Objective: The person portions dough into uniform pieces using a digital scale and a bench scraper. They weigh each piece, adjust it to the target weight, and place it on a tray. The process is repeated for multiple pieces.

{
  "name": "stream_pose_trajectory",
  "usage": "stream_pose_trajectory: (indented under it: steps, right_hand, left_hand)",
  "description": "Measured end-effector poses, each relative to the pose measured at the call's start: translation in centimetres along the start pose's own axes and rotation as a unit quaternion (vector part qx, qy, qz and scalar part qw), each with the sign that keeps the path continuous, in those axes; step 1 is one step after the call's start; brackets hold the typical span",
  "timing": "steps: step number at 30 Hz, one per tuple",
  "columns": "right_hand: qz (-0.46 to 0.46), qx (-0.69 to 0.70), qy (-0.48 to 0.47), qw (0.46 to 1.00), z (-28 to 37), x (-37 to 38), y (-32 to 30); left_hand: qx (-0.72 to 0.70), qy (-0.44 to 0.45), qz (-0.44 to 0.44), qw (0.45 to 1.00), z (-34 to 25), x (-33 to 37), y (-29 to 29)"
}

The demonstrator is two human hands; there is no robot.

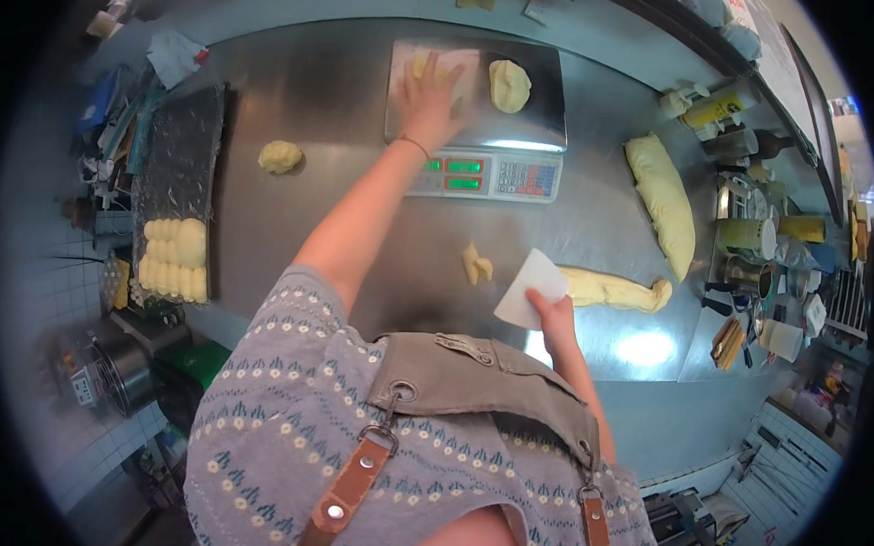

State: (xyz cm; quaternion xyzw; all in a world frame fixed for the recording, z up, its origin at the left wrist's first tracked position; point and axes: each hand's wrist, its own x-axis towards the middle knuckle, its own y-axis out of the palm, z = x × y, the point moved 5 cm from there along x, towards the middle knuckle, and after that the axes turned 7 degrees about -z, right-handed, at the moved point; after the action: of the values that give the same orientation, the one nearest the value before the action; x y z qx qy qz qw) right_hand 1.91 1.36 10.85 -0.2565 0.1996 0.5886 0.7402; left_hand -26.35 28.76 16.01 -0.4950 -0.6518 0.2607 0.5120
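My left hand (pixel 430 99) reaches over the left half of a steel scale pan (pixel 543 123), fingers spread and a little blurred. Some pale yellow dough (pixel 421 65) shows at its fingertips; how much lies beneath is hidden. Beside it on the pan rests a rounded dough lump (pixel 510 87). In my right hand (pixel 554 316) is a white dough scraper (pixel 531 288), gripped by its edge. The scraper stands at the left end of a long dough strip (pixel 610 290) on the steel table. Small dough scraps (pixel 476 264) lie left of the scraper.
A single dough ball (pixel 280 157) sits on the left of the table (pixel 348 77). At the left edge, a plastic-lined tray (pixel 180 129) bears rows of dough balls (pixel 174 260). A large dough log (pixel 663 204) lies at right, near crowded containers (pixel 746 239) and tools.
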Motion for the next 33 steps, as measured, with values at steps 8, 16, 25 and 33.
stream_pose_trajectory:
  steps: [8, 16, 25, 33]
  right_hand:
    - [-0.058, -0.004, 0.030, 0.998, -3.8, -2.3, -2.8]
    - [-0.148, -0.405, -0.078, 0.899, -4.9, -1.8, -9.4]
    - [-0.180, -0.528, -0.109, 0.823, -2.3, 5.9, -11.4]
    - [-0.086, -0.383, -0.063, 0.917, -4.0, 10.3, -13.3]
  left_hand:
    - [-0.669, -0.346, -0.225, 0.618, 11.4, 4.0, 0.7]
    - [-0.406, -0.481, -0.011, 0.777, 26.8, 0.8, -3.4]
    - [-0.424, 0.032, 0.286, 0.859, -10.8, -15.9, 3.9]
    - [-0.256, 0.197, 0.276, 0.905, -23.9, -24.9, 10.3]
